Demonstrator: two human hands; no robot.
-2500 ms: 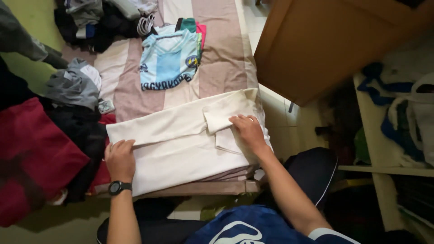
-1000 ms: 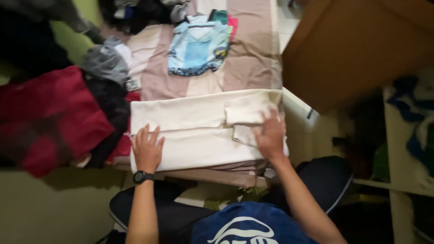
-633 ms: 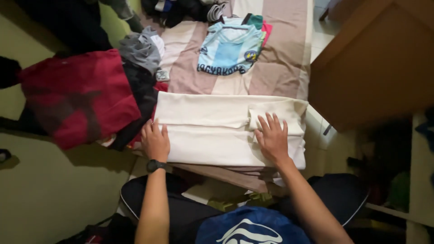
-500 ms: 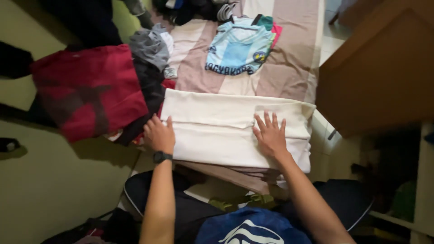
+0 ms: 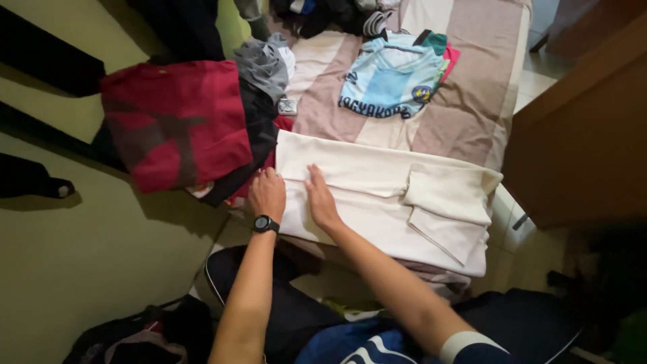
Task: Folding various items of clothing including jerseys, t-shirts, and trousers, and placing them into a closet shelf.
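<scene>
Head view: mid-fold, left hand (image 5: 267,194) and right hand (image 5: 321,201) press flat, fingers spread, on cream garment (image 5: 377,202); next fold likely needs its left edge lifted.

One head-worn camera looks steeply down from close above the left hand (image 5: 267,194) and right hand (image 5: 321,202), which are pressed on a cream cloth (image 5: 384,202). It faces forward along the bed (image 5: 465,114) beyond them.

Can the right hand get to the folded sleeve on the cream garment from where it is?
Probably yes. The right hand lies flat on the cream garment beside the left hand; the folded sleeve sits further along the same cloth, with nothing lying between.
</scene>
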